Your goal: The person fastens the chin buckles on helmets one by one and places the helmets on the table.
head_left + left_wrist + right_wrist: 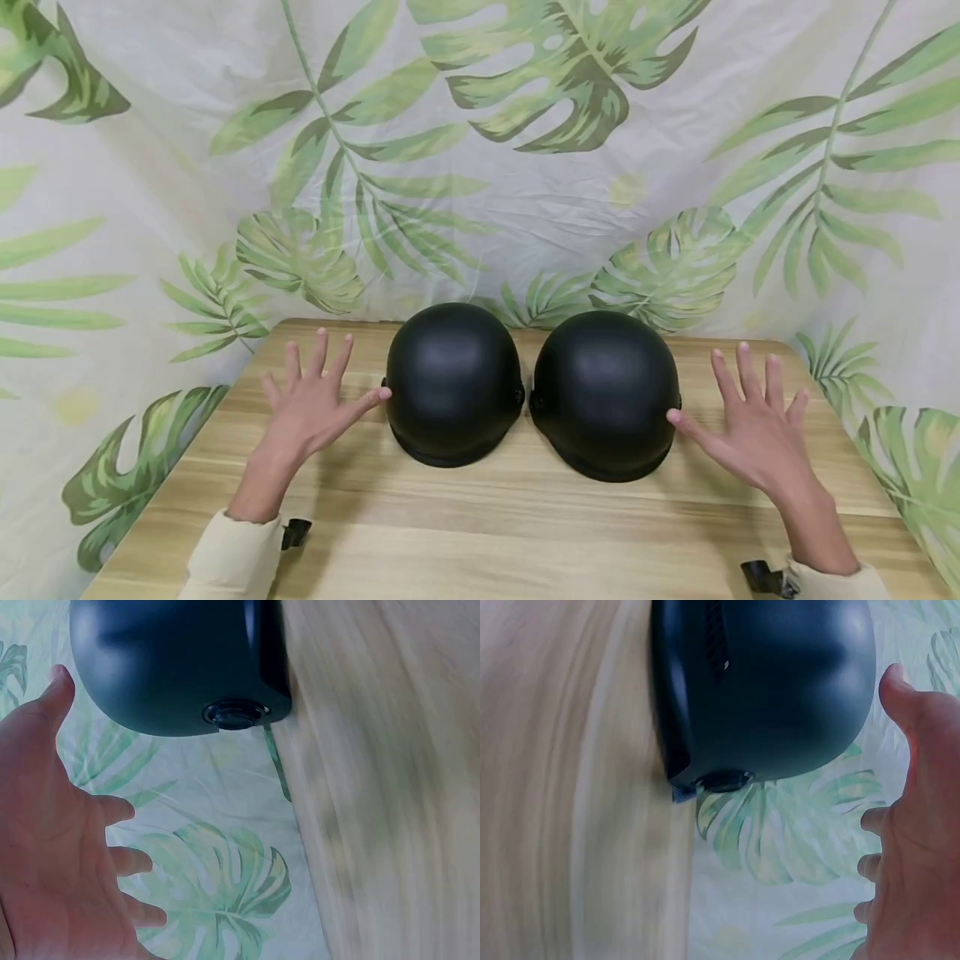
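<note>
Two black helmets stand side by side, domes up, on the wooden table. Beside the left helmet [453,383] is my left hand [311,408], its fingers spread and its thumb tip overlapping the helmet's side in the head view. My right hand [757,437] is spread the same way by the right helmet [606,396], thumb toward its outer side. Both wrist views show a gap between thumb and dome. A round black knob [234,714] sits low on the left helmet's side, and a similar knob [726,781] on the right one's.
The wooden table [465,533] ends just behind the helmets. A cloth with green leaf prints [540,217] hangs behind and around it. Black camera mounts [296,533] are strapped at both light sleeves [232,554].
</note>
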The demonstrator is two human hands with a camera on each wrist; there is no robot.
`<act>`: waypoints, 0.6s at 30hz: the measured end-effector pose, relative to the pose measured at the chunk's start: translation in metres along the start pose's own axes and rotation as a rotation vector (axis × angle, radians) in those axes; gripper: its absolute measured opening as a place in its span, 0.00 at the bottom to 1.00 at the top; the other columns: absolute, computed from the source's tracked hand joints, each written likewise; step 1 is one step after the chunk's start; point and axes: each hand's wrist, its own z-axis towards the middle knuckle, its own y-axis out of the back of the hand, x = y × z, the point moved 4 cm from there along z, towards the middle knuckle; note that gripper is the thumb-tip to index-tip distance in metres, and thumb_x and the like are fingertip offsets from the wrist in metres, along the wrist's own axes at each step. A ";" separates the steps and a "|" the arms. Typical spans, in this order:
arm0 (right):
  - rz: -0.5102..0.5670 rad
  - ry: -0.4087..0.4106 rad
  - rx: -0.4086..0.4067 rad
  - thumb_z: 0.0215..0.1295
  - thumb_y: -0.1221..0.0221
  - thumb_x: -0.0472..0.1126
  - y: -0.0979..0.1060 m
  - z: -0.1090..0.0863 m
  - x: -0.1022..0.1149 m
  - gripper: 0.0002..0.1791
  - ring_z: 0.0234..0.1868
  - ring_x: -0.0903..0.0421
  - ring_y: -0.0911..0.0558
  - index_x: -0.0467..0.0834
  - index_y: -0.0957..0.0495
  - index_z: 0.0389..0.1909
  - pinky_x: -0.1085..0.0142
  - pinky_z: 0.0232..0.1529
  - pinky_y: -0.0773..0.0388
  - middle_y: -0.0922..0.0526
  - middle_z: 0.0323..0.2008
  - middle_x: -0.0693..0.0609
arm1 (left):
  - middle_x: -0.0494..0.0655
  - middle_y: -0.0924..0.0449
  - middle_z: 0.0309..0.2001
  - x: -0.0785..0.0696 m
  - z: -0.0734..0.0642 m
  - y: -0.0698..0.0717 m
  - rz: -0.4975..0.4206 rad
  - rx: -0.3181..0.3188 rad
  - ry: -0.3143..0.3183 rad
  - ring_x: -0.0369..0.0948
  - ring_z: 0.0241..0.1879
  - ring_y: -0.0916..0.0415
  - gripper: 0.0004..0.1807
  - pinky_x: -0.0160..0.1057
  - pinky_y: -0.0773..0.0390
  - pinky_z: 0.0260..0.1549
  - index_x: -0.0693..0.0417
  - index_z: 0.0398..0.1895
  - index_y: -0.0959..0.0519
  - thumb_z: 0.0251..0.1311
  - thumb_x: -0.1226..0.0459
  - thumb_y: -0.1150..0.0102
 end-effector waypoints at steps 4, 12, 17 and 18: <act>0.028 0.019 -0.012 0.70 0.42 0.74 0.002 0.005 0.011 0.62 0.85 0.30 0.78 0.48 0.63 0.89 0.14 0.68 0.77 0.74 0.88 0.42 | 0.58 0.74 0.89 -0.007 0.002 0.003 -0.052 -0.005 -0.019 0.77 0.83 0.76 0.61 0.92 0.67 0.64 0.41 0.90 0.61 0.66 0.23 0.51; 0.082 0.053 -0.015 0.70 0.40 0.74 0.003 0.012 0.036 0.63 0.86 0.34 0.78 0.50 0.64 0.89 0.16 0.70 0.77 0.72 0.88 0.42 | 0.56 0.74 0.89 -0.018 0.004 0.008 -0.129 0.007 -0.042 0.75 0.84 0.75 0.59 0.90 0.68 0.67 0.39 0.90 0.63 0.68 0.25 0.49; 0.103 0.064 -0.011 0.69 0.40 0.75 0.002 0.017 0.052 0.64 0.87 0.33 0.76 0.47 0.62 0.89 0.17 0.72 0.75 0.71 0.88 0.41 | 0.54 0.75 0.89 -0.024 0.007 0.009 -0.161 0.011 -0.047 0.74 0.84 0.74 0.59 0.88 0.68 0.68 0.38 0.90 0.64 0.68 0.25 0.49; 0.108 0.068 -0.010 0.68 0.40 0.75 0.002 0.018 0.056 0.64 0.87 0.33 0.75 0.47 0.62 0.89 0.17 0.72 0.75 0.71 0.88 0.41 | 0.54 0.75 0.89 -0.025 0.007 0.009 -0.166 0.013 -0.049 0.73 0.85 0.74 0.59 0.88 0.67 0.69 0.38 0.90 0.64 0.68 0.25 0.49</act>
